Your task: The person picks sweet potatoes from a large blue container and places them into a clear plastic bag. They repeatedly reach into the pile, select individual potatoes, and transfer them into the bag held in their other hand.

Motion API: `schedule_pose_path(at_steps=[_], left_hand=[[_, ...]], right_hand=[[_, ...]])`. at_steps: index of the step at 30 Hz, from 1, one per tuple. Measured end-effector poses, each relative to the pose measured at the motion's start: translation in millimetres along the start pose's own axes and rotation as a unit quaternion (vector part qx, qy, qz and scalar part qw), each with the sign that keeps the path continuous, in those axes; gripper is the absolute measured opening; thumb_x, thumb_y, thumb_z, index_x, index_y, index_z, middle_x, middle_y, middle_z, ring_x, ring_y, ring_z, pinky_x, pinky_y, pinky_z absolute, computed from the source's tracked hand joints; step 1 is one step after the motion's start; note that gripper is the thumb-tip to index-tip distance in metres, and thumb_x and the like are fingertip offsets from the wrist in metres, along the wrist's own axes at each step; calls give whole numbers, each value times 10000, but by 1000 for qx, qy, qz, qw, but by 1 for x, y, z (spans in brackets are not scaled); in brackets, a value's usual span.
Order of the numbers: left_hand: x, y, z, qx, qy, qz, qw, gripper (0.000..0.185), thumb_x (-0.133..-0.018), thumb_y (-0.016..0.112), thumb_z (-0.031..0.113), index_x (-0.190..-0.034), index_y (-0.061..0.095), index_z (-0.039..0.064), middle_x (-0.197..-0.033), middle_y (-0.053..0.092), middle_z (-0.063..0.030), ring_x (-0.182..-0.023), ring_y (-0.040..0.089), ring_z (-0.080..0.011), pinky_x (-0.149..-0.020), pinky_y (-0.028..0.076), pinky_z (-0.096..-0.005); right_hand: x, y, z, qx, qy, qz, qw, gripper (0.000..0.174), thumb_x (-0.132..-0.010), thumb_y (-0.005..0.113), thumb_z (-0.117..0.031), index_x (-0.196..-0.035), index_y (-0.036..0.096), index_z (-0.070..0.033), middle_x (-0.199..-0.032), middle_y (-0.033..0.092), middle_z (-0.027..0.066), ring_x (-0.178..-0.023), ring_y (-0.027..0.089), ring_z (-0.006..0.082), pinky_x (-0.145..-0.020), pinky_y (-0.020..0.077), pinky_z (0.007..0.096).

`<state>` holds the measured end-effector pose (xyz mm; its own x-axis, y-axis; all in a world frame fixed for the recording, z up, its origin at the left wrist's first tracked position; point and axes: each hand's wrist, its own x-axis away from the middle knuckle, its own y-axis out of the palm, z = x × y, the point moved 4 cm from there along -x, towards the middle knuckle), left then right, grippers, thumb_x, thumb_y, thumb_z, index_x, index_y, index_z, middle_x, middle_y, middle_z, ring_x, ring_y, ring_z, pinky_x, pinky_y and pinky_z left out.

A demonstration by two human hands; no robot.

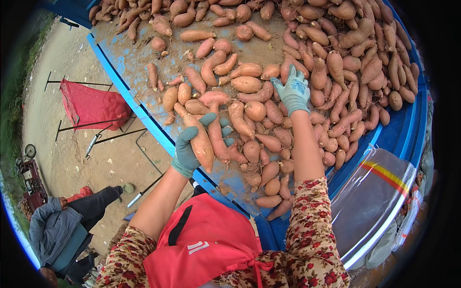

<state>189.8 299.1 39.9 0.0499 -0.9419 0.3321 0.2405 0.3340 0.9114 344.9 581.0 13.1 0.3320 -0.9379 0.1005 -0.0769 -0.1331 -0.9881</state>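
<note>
My left hand (184,154), in a grey-green work glove, holds a large sweet potato (199,141) near the front edge of the blue truck bed (162,135). A longer, redder sweet potato (216,138) lies against it, with my gloved fingertips showing on its far side. Farther out, my right hand (295,93), gloved alike, rests with spread fingers on a reddish sweet potato (285,68) at the pile's edge. Whether it grips that one is unclear. Many loose sweet potatoes (248,84) with thin roots lie between and beyond my hands.
A higher heap of sweet potatoes (360,57) fills the right side. Clear plastic bags (371,201) hang by the blue side wall. On the ground at left, a red mesh bag (93,104) is stretched on a metal frame. A person (72,223) and a vehicle (32,180) are beyond.
</note>
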Motion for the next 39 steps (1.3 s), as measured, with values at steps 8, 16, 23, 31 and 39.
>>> schedule_pose_path(at_steps=[8, 16, 23, 31, 39], left_hand=[[7, -17, -1, -24, 7, 12, 1000, 801, -890, 635, 396, -1519, 291, 37, -1462, 407, -216, -1389, 389, -387, -1164, 322, -538], [-2, -49, -11, 28, -31, 32, 999, 771, -875, 652, 396, -1489, 334, 54, -1453, 451, -196, -1349, 445, -345, -1179, 312, -462], [57, -123, -17, 4, -72, -7, 997, 889, -774, 675, 395, -1522, 272, 134, -1478, 411, -225, -1305, 476, -397, -1114, 384, -500], [139, -175, -33, -240, -94, 84, 963, 866, -805, 686, 513, -1501, 371, 105, -1424, 477, -162, -1236, 492, -395, -1053, 407, -538], [180, -197, -46, -77, -107, 135, 982, 723, -915, 524, 652, -1463, 371, 206, -1393, 473, -185, -1266, 479, -463, -871, 472, -719]], right_hand=[[27, 13, 7, -500, 50, -156, 850, 626, -898, 674, -284, -1423, 468, -14, -1262, 600, 137, -1089, 598, 226, -919, 504, 346], [174, -48, -98, -413, -308, -146, 845, 533, -905, 670, -352, -1352, 559, -83, -1155, 646, 160, -972, 661, 308, -828, 538, 396], [71, -25, -28, -363, -151, -33, 919, 431, -889, 681, -335, -1229, 635, -75, -1188, 636, 170, -1073, 619, 327, -929, 495, 420], [-91, -46, 181, -165, 122, 365, 908, 678, -841, 728, -401, -1352, 526, -4, -1302, 556, 238, -1191, 531, 389, -1034, 423, 442], [-181, -127, 190, -166, 186, 362, 898, 940, -757, 775, -504, -1455, 389, -9, -1363, 498, 256, -1256, 509, 410, -1053, 439, 461]])
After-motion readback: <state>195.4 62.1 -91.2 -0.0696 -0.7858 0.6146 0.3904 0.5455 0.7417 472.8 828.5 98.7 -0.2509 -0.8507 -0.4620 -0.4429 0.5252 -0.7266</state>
